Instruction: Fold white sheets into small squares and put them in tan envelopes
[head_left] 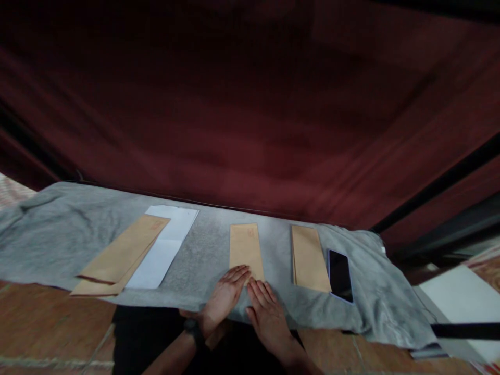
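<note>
A brown paper envelope lies lengthwise on the grey cloth, faint red print near its far end. Both my hands press on its near end. My left hand, with a dark band at the wrist, rests with outstretched fingers on the envelope's near left part. Beside it, my right hand lies flat, fingers stretched over the near edge. The fingertips of the two hands almost meet, and they hide the envelope's near end. Neither hand is wrapped around anything.
To the left, several brown envelopes overlap white paper sheets. On the right lie stacked brown envelopes and a dark-screened phone. A grey cloth covers the surface; a dark red curtain hangs behind it.
</note>
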The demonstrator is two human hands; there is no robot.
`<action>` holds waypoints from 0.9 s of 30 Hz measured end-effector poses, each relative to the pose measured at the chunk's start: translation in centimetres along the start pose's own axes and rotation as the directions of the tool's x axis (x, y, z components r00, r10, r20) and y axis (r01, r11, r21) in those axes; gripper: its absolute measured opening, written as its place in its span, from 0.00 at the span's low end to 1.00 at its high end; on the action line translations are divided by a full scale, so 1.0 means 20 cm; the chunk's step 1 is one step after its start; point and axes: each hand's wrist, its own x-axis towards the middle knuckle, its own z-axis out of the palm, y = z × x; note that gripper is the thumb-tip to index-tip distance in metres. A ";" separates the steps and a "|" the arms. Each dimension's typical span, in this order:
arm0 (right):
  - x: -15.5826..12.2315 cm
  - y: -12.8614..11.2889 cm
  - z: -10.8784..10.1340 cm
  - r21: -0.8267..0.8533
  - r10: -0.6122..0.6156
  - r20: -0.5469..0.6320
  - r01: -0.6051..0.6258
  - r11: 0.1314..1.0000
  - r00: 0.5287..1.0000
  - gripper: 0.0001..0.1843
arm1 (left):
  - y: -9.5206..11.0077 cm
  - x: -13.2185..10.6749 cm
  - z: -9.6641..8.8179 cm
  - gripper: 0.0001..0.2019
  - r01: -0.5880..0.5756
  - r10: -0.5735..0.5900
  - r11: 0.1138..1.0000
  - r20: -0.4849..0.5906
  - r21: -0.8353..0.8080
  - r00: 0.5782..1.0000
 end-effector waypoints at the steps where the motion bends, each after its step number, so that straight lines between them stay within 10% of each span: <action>1: 0.00 0.00 -0.01 -0.004 0.001 0.008 -0.001 1.000 1.000 0.30 | 0.00 0.00 0.01 0.23 0.007 -0.007 1.000 0.003 0.000 1.000; 20: 0.07 0.01 -0.05 -0.004 0.072 -0.013 -0.072 0.997 0.997 0.26 | -0.21 0.64 0.14 0.28 0.114 -0.113 0.974 -0.013 0.197 0.993; 27: 0.08 0.00 -0.02 -0.006 0.129 0.001 -0.129 0.992 0.992 0.22 | -0.18 0.61 0.12 0.28 0.138 -0.146 0.976 0.040 0.171 0.988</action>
